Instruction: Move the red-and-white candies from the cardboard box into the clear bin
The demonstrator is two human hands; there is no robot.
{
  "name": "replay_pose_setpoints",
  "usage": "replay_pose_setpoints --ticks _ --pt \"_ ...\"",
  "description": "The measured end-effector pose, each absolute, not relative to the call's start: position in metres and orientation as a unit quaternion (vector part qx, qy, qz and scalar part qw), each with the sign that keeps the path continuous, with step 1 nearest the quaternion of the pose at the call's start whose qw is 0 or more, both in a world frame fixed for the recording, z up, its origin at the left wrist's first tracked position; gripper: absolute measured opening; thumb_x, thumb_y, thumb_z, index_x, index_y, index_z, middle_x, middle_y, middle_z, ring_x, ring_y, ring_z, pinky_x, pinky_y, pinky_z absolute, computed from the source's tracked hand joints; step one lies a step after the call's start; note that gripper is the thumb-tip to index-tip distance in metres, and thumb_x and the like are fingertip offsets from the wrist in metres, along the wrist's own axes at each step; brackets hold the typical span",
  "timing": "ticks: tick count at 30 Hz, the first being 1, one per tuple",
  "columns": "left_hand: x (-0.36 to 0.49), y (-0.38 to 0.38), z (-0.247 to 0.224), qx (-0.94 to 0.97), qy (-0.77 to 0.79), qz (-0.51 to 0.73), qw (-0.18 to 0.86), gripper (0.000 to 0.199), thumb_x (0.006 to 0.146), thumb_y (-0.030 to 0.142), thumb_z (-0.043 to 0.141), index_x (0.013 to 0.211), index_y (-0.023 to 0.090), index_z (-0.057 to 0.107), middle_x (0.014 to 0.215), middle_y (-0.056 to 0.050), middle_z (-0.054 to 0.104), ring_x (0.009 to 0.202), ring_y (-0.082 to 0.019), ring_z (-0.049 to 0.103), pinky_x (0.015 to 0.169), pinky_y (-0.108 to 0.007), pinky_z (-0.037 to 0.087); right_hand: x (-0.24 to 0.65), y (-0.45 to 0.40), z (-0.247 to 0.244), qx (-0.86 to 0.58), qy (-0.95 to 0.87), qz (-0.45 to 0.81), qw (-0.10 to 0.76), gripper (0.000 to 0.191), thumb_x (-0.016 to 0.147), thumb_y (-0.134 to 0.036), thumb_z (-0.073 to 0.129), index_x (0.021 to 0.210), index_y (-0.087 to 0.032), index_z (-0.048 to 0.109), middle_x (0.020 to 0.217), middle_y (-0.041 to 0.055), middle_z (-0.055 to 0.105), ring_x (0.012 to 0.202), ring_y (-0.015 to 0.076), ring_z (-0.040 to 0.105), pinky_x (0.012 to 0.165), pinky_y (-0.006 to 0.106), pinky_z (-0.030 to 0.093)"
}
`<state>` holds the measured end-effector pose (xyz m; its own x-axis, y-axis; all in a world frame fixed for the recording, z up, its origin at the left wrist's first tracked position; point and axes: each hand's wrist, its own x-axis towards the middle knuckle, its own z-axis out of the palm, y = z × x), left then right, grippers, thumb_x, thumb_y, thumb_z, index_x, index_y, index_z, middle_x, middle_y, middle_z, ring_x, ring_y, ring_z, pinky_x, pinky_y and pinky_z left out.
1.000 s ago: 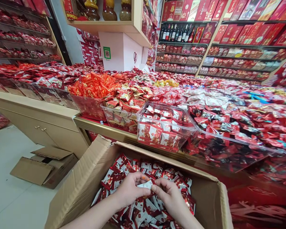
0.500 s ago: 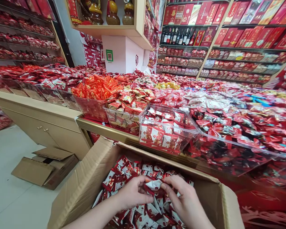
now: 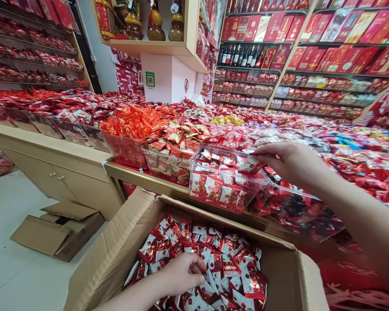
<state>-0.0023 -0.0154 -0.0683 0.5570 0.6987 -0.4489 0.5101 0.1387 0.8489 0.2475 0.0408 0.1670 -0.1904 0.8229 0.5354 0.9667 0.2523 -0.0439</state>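
My right hand (image 3: 283, 162) reaches over the back right of a clear plastic bin (image 3: 192, 168). Its fingers are closed on a red-and-white wrapped candy (image 3: 250, 164), held just above similar candies (image 3: 231, 192) stacked in that bin. Lower down, my left hand (image 3: 186, 273) hovers inside a cardboard box (image 3: 97, 263), close over a loose heap of the same kind of red-and-white wrapped candies (image 3: 215, 261). The left fingers are curled, with a gap between thumb and forefinger, and I see nothing held there.
Left of the bin stand a bin of gold-and-red candies (image 3: 168, 164) and one of orange-red packets (image 3: 126, 149). A wide bin of dark red candies (image 3: 298, 211) adjoins on the right. On the floor lies an open carton (image 3: 61, 229). A wooden cabinet (image 3: 171, 47) overhangs the display.
My right hand has moved from the box up and right to the clear bin, carrying a candy. My left hand has released its side of the candy and stays over the heap.
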Motion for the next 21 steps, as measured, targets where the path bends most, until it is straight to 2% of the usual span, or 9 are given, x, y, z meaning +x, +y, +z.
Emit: replay_pose_setpoints --ticks 5,8,11,15,17,19,21 --pt "-0.003 -0.015 -0.074 0.665 0.460 0.067 0.584 0.026 0.058 0.025 0.053 0.083 0.016 0.057 0.063 0.004 0.051 0.060 -0.011 0.046 0.059 -0.023 0.039 0.245 0.062 0.168 -0.593 -0.801 -0.049 0.058 0.018 0.070 -0.023 0.052 0.080 -0.024 0.067 0.078 0.0011 0.068 0.069 0.0166 0.058 0.063 0.028 0.041" --pt "-0.003 -0.016 -0.079 0.679 0.451 0.055 0.576 0.027 0.058 0.026 0.054 0.083 0.017 0.057 0.063 0.004 0.051 0.060 -0.011 0.046 0.057 -0.023 0.038 0.244 0.071 0.167 -0.582 -0.813 0.015 0.006 0.020 0.069 -0.019 0.053 0.079 -0.026 0.067 0.077 -0.0010 0.068 0.069 0.0152 0.058 0.063 0.026 0.040" --pt "-0.004 -0.016 -0.082 0.685 0.445 0.050 0.574 0.027 0.058 0.026 0.054 0.083 0.018 0.057 0.062 0.005 0.050 0.058 -0.010 0.045 0.055 -0.021 0.037 0.242 0.080 0.165 -0.579 -0.814 0.019 -0.030 0.020 0.066 -0.019 0.055 0.079 -0.027 0.068 0.074 -0.0009 0.068 0.067 0.0154 0.058 0.061 0.026 0.039" --pt "-0.005 -0.016 -0.081 0.688 0.447 0.045 0.569 0.025 0.058 0.027 0.054 0.082 0.019 0.057 0.060 0.005 0.049 0.055 -0.009 0.043 0.054 -0.021 0.037 0.235 0.088 0.161 -0.572 -0.817 0.031 -0.061 0.020 0.061 -0.013 0.055 0.070 -0.024 0.069 0.064 -0.0012 0.067 0.055 0.0117 0.055 0.050 0.022 0.036" --pt "-0.005 -0.016 -0.080 0.693 0.449 0.039 0.563 0.025 0.058 0.028 0.055 0.081 0.020 0.057 0.059 0.005 0.050 0.055 -0.010 0.043 0.054 -0.021 0.037 0.230 0.091 0.159 -0.565 -0.820 0.042 -0.079 0.017 0.056 -0.008 0.057 0.057 -0.022 0.067 0.051 -0.0034 0.062 0.044 0.0081 0.049 0.043 0.020 0.032" --pt "-0.005 -0.016 -0.078 0.694 0.449 0.032 0.562 0.025 0.058 0.028 0.055 0.081 0.020 0.058 0.060 0.005 0.050 0.054 -0.010 0.043 0.054 -0.021 0.037 0.226 0.093 0.155 -0.573 -0.814 0.054 -0.081 0.017 0.048 -0.004 0.062 0.039 -0.019 0.060 0.034 -0.0064 0.051 0.032 0.0047 0.039 0.037 0.019 0.026" --pt "-0.005 -0.016 -0.078 0.695 0.452 0.026 0.559 0.025 0.058 0.028 0.055 0.081 0.020 0.058 0.061 0.005 0.051 0.055 -0.010 0.043 0.053 -0.021 0.036 0.224 0.095 0.152 -0.600 -0.798 0.045 0.042 0.028 0.037 -0.001 0.068 0.025 -0.017 0.047 0.023 -0.0092 0.038 0.024 0.0021 0.028 0.033 0.020 0.021"
